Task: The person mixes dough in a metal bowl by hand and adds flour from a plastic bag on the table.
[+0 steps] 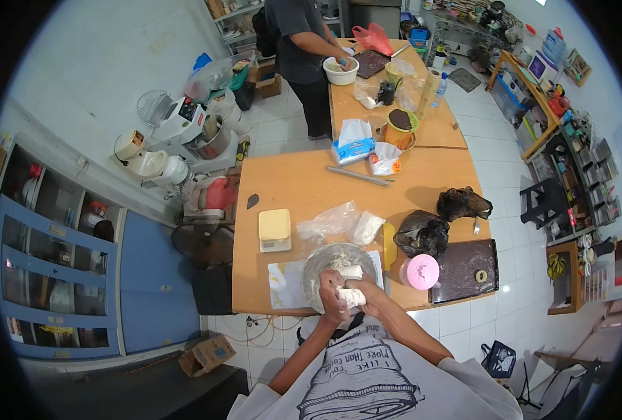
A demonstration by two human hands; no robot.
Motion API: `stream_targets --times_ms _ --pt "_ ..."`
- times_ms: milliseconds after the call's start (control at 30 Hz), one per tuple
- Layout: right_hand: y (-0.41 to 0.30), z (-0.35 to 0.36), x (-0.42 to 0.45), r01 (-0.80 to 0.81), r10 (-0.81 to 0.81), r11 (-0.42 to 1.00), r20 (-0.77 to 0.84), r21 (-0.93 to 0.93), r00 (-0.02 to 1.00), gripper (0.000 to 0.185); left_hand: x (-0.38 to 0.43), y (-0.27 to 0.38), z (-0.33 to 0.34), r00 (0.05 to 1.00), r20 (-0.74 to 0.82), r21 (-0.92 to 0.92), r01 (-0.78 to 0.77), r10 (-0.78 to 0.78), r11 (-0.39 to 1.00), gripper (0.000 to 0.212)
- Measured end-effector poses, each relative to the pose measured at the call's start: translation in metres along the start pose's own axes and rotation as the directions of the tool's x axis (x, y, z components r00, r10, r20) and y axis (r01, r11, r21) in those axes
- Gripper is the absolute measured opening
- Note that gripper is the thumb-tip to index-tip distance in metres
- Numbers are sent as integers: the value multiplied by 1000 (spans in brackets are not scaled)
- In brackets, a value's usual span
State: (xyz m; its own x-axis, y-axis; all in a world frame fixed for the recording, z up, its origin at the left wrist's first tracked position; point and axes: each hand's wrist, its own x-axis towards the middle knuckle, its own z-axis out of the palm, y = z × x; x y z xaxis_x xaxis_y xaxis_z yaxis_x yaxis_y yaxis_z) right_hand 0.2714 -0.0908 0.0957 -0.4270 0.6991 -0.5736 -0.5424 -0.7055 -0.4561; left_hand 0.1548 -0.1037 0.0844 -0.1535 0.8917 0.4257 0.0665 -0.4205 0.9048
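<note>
Both of my hands are over a grey metal mixing bowl (313,273) with white powder inside. Between my left hand (333,296) and my right hand (370,295) is a white bundle (353,297), gripped around its middle so that white shows above and below the fingers. It looks like a plastic bag of flour, but I cannot tell for certain. White-and-yellow paper (286,283) lies under the bowl. Just beyond the rim are a bag of white powder (368,228) and a clear plastic bag (325,221). A yellow scraper (389,244) lies to the right.
At left, a kitchen scale (276,244) bears a yellow block-like object (274,224). Rightward are a pink-lidded container (423,272), black plastic bags (421,233) and a dark baking tray (460,273) holding a tape roll (480,276). Farther off, a person (300,47) works at a white tub (341,77).
</note>
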Motion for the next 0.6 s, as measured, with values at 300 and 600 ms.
stream_targets --times_ms 300,600 --pt "21 -8 4 74 -79 988 27 133 997 43 3 14 4 935 -216 -378 185 -281 907 66" --pt "24 -7 -5 64 -79 978 67 200 995 45 0 10 -11 884 -168 -600 259 -436 757 64"
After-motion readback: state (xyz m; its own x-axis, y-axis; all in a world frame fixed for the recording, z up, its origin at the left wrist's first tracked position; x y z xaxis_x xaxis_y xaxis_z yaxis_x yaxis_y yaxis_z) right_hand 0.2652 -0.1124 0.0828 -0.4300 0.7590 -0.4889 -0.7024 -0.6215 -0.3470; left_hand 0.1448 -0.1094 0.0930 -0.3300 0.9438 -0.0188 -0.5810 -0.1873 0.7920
